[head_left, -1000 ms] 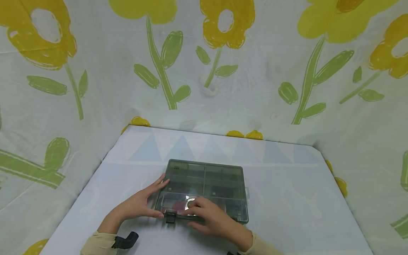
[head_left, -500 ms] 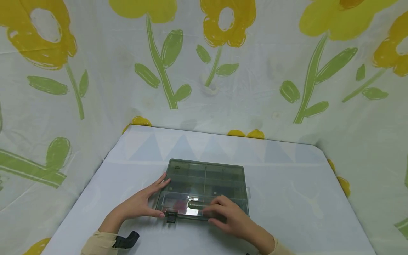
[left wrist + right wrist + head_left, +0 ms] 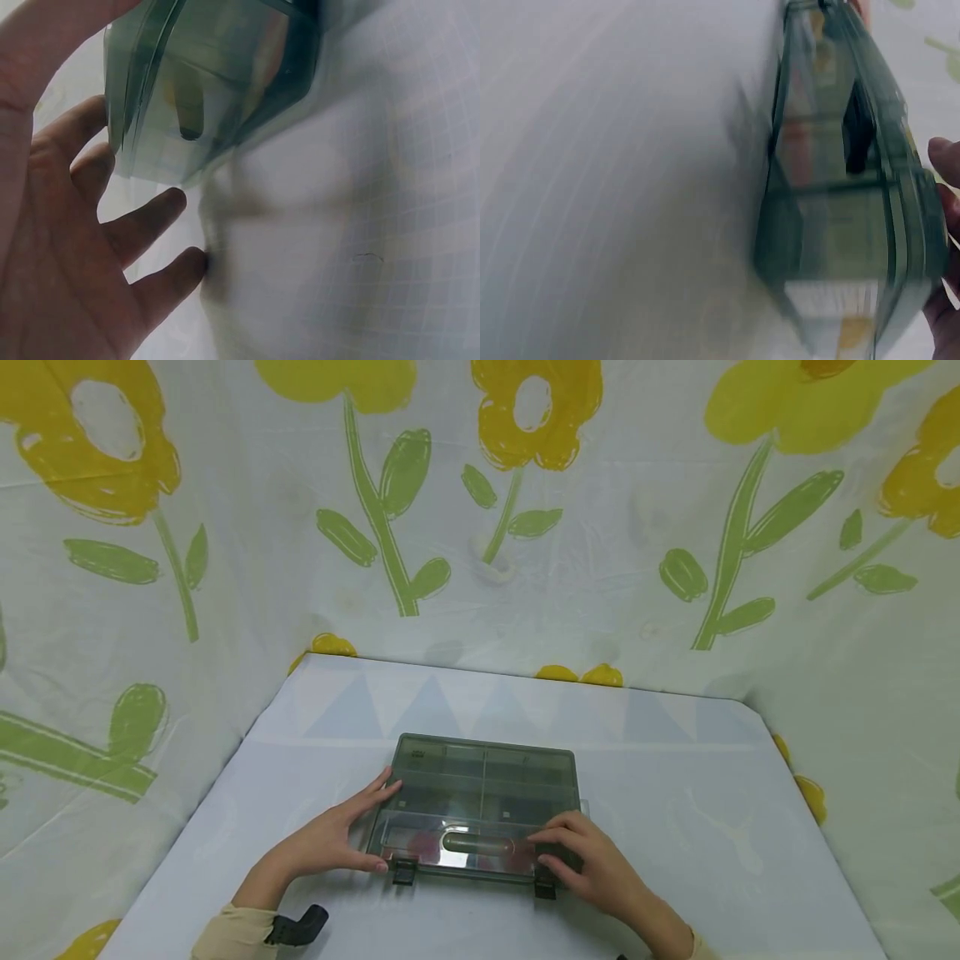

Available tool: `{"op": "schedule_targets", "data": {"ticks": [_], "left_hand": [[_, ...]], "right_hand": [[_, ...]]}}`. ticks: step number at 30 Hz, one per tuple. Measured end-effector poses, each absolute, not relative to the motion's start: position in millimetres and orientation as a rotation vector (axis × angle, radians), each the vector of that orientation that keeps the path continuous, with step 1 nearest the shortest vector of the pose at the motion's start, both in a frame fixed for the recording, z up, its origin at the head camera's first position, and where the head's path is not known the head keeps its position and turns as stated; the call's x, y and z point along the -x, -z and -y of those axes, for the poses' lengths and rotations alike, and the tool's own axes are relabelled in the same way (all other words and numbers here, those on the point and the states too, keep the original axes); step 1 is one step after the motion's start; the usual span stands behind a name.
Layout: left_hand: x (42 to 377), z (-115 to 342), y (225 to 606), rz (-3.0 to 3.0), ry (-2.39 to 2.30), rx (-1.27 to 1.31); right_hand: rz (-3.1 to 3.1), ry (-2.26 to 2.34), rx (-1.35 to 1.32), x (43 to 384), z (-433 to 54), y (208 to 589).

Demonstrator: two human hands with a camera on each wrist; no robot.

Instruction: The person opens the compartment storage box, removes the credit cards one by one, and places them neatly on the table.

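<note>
Dark latches [image 3: 403, 872] are jutting from the near edge of the translucent case [image 3: 480, 797], which is lying on the counter [image 3: 675, 810]. The left hand [image 3: 326, 839] is resting, fingers spread wide, at the case's left side; the right hand [image 3: 588, 856], fingers loosely bent, is lying over the case's near right corner. Flowered cloth [image 3: 585, 577] is hanging beyond the case.
</note>
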State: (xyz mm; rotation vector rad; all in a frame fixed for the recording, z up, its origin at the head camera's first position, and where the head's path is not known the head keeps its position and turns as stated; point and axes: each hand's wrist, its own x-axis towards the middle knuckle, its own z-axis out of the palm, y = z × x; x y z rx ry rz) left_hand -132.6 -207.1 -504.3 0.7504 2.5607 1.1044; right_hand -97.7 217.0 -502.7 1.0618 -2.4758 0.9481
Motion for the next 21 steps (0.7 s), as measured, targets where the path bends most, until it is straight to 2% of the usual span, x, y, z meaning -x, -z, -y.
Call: {"op": "schedule_targets", "data": {"ticks": [21], "left_hand": [[129.3,205.0,496.1,-2.609,-1.052,-0.741]], "right_hand": [[2.659,-0.930,-0.940,88.2,-271.8,514.3]]}}
